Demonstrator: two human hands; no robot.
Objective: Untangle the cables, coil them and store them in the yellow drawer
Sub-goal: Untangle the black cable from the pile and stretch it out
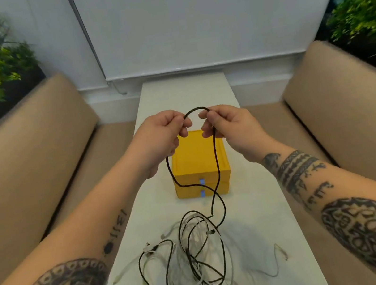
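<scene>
A: Where is the black cable?

B: I see a loop of it raised above the yellow drawer box, both strands hanging down into the tangle on the white table. There it crosses several white cables, so it is not yet free.

A: And the grip?

B: My left hand pinches one side of the loop between thumb and fingers; my right hand is closed on the other side.

A: How will it handle?

B: I judge it light and limp, holding only a soft curve, with a matte, perhaps braided surface that should not slip. The white cables look thinner and smoother. I would hold the cord itself and feed it through hand over hand, keeping pull off the small plugs.

A: Surroundings?

B: Both drawers look shut; tan benches flank the table.
</scene>
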